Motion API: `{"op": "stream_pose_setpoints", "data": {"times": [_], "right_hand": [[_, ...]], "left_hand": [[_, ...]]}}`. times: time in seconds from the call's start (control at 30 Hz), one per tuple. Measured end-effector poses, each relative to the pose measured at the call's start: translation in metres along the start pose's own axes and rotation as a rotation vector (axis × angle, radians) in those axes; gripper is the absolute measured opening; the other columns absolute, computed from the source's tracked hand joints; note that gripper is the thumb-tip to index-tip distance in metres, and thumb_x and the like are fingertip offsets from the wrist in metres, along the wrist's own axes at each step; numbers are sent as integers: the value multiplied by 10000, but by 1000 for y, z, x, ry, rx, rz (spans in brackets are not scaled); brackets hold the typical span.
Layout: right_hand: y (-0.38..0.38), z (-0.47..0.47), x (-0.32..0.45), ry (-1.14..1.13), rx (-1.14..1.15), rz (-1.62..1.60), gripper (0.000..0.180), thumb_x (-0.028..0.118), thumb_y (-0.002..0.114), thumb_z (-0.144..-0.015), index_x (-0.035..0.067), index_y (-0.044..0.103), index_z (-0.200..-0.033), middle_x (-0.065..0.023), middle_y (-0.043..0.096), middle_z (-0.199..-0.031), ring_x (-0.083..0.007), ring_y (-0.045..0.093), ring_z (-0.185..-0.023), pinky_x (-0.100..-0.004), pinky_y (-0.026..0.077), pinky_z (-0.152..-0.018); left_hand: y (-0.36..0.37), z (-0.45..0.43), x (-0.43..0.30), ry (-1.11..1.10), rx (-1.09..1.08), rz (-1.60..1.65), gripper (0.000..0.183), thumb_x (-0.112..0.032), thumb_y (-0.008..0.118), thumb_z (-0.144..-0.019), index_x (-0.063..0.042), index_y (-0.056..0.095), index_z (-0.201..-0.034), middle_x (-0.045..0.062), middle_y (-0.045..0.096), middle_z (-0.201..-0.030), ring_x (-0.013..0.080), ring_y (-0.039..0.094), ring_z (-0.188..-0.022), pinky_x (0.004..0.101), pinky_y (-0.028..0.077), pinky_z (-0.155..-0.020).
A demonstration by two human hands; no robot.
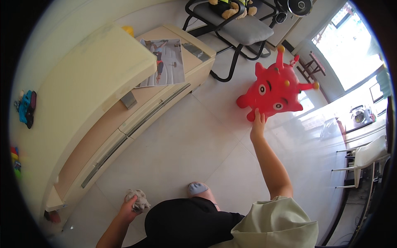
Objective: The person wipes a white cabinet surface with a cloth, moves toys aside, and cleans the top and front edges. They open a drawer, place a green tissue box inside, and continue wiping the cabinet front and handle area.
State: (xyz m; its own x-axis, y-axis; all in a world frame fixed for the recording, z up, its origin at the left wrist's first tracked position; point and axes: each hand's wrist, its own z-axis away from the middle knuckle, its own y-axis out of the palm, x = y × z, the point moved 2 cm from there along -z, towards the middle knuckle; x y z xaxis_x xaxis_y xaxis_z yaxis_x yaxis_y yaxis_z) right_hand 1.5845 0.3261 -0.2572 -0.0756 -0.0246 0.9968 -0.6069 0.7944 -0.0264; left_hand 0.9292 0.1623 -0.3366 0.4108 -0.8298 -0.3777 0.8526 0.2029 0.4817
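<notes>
My left hand (127, 208) is closed on a crumpled grey-beige cloth (138, 201), held low beside my black-clothed leg. Stretched out in front of me, my right hand (258, 124) touches the lower face of a red inflatable animal toy (276, 90) with yellow-tipped horns and painted eyes. Its fingertips lie against the toy near the snout; whether they grip it cannot be told, as the contact is partly hidden. The toy appears to be just above or on the tiled floor (186, 133).
A cream cabinet (136, 117) with drawers runs along the left, bearing a poster (167, 62). Beyond it is a grey chair (238, 28) with black legs and plush toys (229, 9). A white chair (370, 153) stands far right, a small stool (313, 65) near the window.
</notes>
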Motion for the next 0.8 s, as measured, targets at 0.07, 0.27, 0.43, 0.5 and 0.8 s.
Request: {"op": "stream_pose_setpoints", "data": {"times": [0.07,0.27,0.43,0.5,0.8], "right_hand": [[31,30,-5,139,-214,-320,460,468,518,-981,99,545,-1256,-43,557,-1245,-188,565,-1023,-317,421,-913],[171,89,-1,379,334,-414,479,505,474,-997,88,557,-1217,-71,624,-1096,-181,583,-936,-325,463,-847],[281,61,55,211,587,128,338,349,632,-933,26,615,-1031,-87,655,-930,-149,611,-722,-291,492,-652],[295,33,45,18,536,275,236,249,670,-901,21,626,-945,-78,642,-832,-142,606,-663,-290,493,-600],[302,-45,176,-790,201,309,129,118,661,-853,34,565,-871,-74,606,-722,-159,600,-655,-332,503,-622]], "left_hand": [[16,14,-15,-6,5,-109,403,-213,550,-986,-177,399,-1358,107,500,-1314,311,561,-1149,568,520,-869],[86,10,-44,36,-36,-248,486,-242,608,-949,-172,372,-1368,99,497,-1307,298,548,-1179,565,517,-892],[95,8,-30,-4,8,-227,577,-270,633,-940,-175,308,-1407,101,482,-1329,292,546,-1188,565,518,-901],[93,6,-18,-20,64,-205,617,-282,648,-933,-174,284,-1420,104,472,-1341,291,538,-1201,567,515,-911],[72,9,-5,-6,-11,-125,550,-257,678,-911,-131,385,-1359,96,516,-1280,276,584,-1125,523,568,-836]]}}
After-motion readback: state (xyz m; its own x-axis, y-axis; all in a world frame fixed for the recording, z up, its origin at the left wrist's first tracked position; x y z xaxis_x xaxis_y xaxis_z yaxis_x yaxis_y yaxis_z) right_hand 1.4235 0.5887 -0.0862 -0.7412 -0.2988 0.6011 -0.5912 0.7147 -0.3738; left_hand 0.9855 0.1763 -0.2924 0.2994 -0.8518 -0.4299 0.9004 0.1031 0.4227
